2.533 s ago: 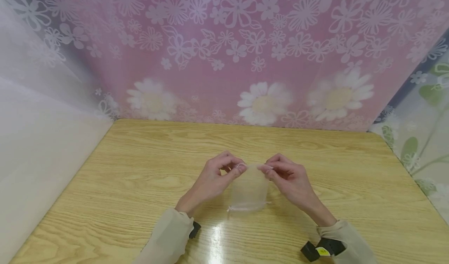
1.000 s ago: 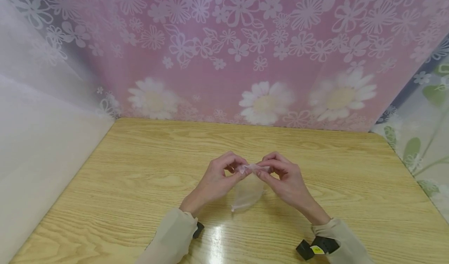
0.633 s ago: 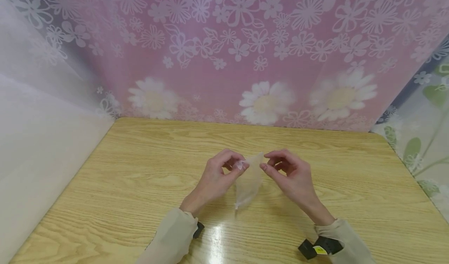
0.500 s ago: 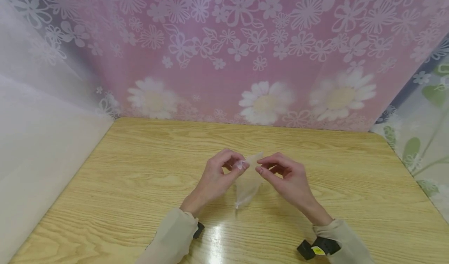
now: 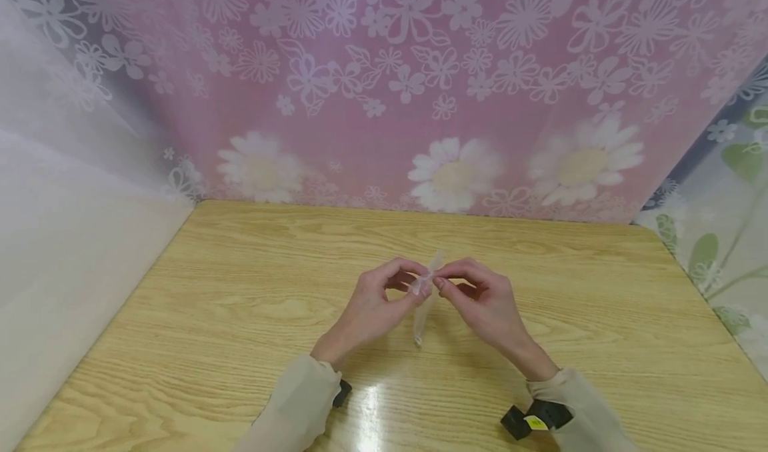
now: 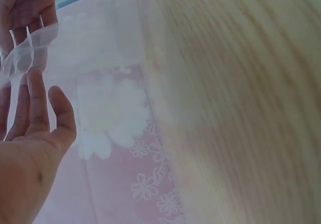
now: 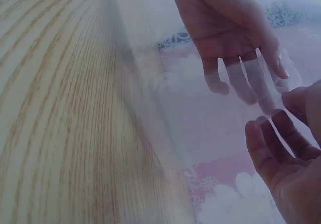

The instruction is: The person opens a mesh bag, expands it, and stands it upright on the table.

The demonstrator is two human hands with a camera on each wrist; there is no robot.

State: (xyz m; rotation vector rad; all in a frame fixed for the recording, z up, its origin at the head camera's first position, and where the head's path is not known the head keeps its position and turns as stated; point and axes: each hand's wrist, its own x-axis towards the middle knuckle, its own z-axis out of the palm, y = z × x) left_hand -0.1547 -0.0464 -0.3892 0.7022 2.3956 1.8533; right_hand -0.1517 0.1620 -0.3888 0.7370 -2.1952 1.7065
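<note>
A small, sheer white drawstring pouch [image 5: 423, 315] hangs edge-on between the hands, above the table. My left hand [image 5: 381, 295] pinches its gathered upper part between thumb and index finger. My right hand [image 5: 486, 299] pinches the near side of that gathered part with its fingertips. In the right wrist view, the left hand's fingers show through the thin pouch fabric [image 7: 241, 83], while the right hand [image 7: 296, 169] meets its edge. From the left wrist view, the left hand [image 6: 35, 143] reaches up to the fabric [image 6: 42, 40].
The wood-grain table [image 5: 240, 292] stretches out beneath both hands. Behind it hangs a pink flowered curtain [image 5: 360, 105]; pale curtains flank the left [image 5: 72, 205] and right [image 5: 726, 239] sides. A black strapped device [image 5: 534, 420] sits on the right wrist.
Earlier, both hands held the pouch spread flat. It has since turned narrow and edge-on. My right hand let go, then moved left to the pouch again, while my left hand kept its hold.
</note>
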